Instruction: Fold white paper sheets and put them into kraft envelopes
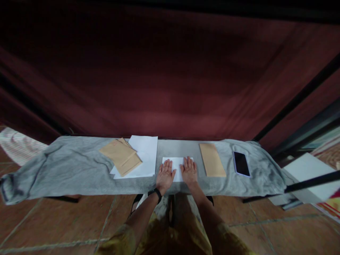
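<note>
Head camera view, closest in: loose mustard-yellow sleeves (119, 242), soft and blurred, are cut off by the bottom edge, above a floor of reddish-brown square tiles (90, 219) with pale joints. A dark band (158, 193) circles the left wrist. The left hand (165, 173) lies flat, palm down, its fingers extended and its thumb out to the side; the right hand (189, 171) lies the same way, thumb turned inward. Neither is clamped on anything. Both press on a small white sheet (176, 164), smooth and apparently rectangular, whose sides are partly covered by the hands; whether it is folded or layered cannot be made out.

Beneath it, a plush grey cloth (74, 166) with wrinkles at both ends hides the tabletop's surface. Right of the hands lies a flat tan paper rectangle (212, 160), then a phone (242, 164) with a glossy dark face and a pale purple rim. To the left, tan paper envelopes (119, 150) overlap at angles on larger white sheets (148, 152), covering part of them; a faint reddish mark on the top one is illegible.

Behind the tabletop stands a dull dark-red surface (170, 88), its upper part lost in shadow. A striped fabric (21, 145) is cut off at the left edge.
</note>
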{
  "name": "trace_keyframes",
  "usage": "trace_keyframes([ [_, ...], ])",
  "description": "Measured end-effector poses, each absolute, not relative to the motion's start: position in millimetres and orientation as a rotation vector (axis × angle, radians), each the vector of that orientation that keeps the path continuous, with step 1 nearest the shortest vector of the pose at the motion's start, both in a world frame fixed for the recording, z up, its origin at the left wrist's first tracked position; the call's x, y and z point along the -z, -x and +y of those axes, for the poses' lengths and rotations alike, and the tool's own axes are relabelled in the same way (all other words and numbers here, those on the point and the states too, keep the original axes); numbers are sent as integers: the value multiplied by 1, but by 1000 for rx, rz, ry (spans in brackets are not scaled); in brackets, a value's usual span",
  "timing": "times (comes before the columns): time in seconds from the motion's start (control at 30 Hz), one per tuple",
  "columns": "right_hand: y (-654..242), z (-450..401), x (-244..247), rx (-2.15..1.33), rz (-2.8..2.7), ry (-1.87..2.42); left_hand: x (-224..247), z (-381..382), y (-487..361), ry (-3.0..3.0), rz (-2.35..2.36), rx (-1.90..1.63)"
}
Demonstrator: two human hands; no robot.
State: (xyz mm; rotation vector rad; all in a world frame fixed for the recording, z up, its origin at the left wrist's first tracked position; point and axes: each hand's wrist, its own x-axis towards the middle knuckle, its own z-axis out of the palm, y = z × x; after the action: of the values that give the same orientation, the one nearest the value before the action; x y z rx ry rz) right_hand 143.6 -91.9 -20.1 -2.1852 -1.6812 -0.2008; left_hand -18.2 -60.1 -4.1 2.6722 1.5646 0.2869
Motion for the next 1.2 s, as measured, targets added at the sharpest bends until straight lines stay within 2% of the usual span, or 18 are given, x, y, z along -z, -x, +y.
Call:
trace_keyframes([
  [0.63,-155,-160,55,524,-1589,2046,0,-63,20,-2633,1525,-337],
  [0.8,-155,-160,52,525,-1586,2058,-2,-73,16,-2598,1507,-398],
  [1.0,-154,-160,56,518,-1579,2047,7,-100,-5,-2670,1255,-364],
  [1.2,-152,-165,48,449,-1599,2054,11,-105,11,-2677,1364,-403],
])
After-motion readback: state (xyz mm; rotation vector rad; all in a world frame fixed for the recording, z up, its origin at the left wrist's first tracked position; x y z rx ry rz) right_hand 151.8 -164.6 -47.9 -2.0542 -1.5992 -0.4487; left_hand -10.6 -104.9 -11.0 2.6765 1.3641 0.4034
